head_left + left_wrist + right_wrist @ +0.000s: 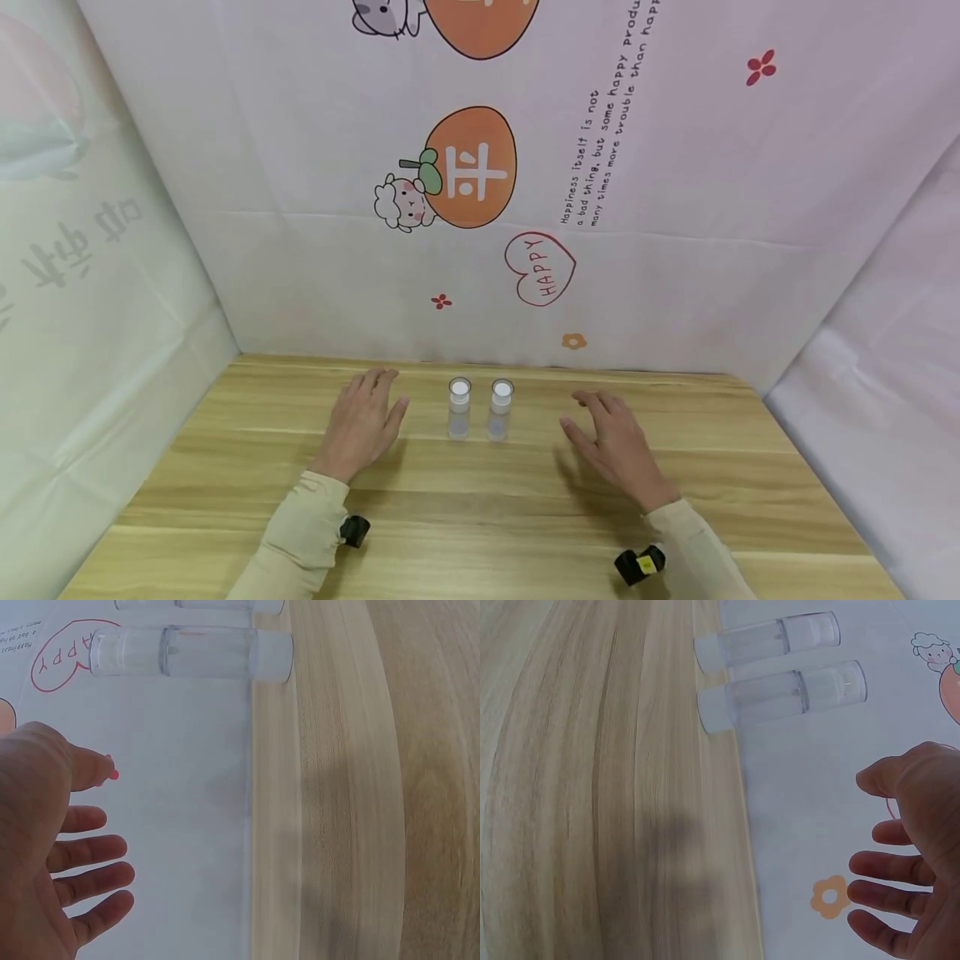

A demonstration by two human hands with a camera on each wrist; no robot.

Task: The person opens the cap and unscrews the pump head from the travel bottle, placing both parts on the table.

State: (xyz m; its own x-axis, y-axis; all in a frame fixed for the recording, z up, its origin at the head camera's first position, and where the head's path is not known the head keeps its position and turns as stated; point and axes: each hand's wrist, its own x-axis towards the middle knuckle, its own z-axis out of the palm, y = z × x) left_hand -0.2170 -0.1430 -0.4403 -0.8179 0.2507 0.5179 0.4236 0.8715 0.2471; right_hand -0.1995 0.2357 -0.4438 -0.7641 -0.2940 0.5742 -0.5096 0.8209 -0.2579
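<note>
Bottles, clear and paired, are being supported upright, slightly apart, on the wooden surface. Near them, on opposite sides, the left hand and the right hand are being held released, fingers relaxed and nothing being grasped.

Wood-grain table, printed white backdrop, 2 pale side sheets

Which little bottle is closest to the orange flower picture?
The right bottle in the head view. The left bottle stands on its other side, farther from the orange flower.
</note>
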